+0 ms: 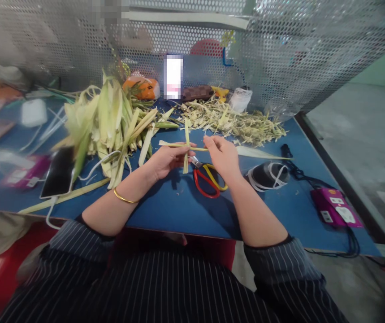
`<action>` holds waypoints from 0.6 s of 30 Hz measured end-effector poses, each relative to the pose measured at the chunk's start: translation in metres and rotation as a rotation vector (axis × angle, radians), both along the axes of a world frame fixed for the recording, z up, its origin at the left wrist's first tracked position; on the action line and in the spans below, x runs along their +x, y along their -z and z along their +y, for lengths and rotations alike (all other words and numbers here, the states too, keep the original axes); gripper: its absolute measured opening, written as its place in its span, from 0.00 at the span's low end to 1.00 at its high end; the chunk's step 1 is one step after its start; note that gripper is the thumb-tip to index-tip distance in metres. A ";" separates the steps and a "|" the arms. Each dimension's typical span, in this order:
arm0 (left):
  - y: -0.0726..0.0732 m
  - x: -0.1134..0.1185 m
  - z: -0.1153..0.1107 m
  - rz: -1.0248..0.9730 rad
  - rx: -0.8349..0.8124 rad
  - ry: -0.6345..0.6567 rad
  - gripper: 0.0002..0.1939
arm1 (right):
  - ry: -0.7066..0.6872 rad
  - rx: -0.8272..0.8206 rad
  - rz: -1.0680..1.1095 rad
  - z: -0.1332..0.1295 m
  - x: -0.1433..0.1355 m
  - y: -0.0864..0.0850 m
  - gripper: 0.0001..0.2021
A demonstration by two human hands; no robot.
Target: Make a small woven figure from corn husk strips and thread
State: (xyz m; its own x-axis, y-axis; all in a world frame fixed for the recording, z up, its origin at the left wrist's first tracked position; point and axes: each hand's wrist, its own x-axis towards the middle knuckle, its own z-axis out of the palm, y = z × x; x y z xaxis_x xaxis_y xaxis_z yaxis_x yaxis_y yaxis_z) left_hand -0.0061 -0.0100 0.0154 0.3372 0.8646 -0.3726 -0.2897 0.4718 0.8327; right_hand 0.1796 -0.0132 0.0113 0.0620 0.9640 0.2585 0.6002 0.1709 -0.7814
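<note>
Two pale green leaf strips (187, 130) cross each other above the blue table. My left hand (169, 160) pinches them at the crossing, one strip upright and the other running sideways. Closed near the right part of the sideways strip is my right hand (224, 157), its fingertips pressed together. Scissors (206, 183) with one red and one yellow handle lie beneath and between my hands, their blades partly hidden. A long pale leaf (259, 153) lies just right of my right hand.
Left stands a big pile of husks (108, 116), with a phone (58, 172) on a white cable before it. Leaf scraps (232, 119) spread at the back. At right lie a cable-wrapped black object (268, 176) and a purple power socket (335, 207). Mesh (279, 58) borders the rear.
</note>
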 end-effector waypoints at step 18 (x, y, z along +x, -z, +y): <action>0.019 0.008 0.003 -0.063 0.073 -0.145 0.08 | -0.038 -0.280 0.981 0.003 -0.019 0.015 0.12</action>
